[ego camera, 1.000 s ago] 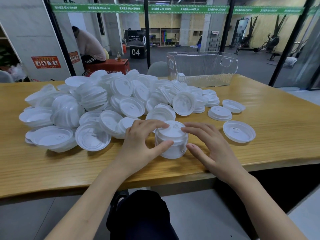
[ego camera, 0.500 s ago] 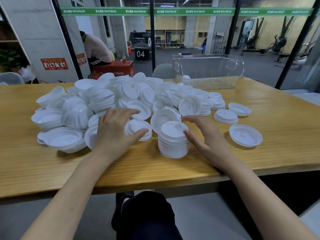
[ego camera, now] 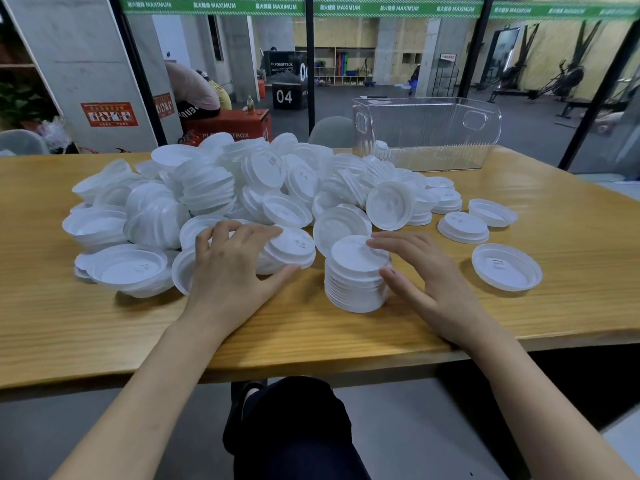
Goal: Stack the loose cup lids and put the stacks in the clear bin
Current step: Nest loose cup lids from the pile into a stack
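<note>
Near edge: right hand (ego camera: 427, 284) lays loose, straightish fingers against the stack (ego camera: 356, 275), bracing it. Just left, the left hand (ego camera: 227, 271) curls round a lid (ego camera: 292, 249) at the heap (ego camera: 214, 188). Tug carelessly and neighbours may slide; a knock could topple the stack. Clear bin (ego camera: 427, 133) sits far right.
</note>
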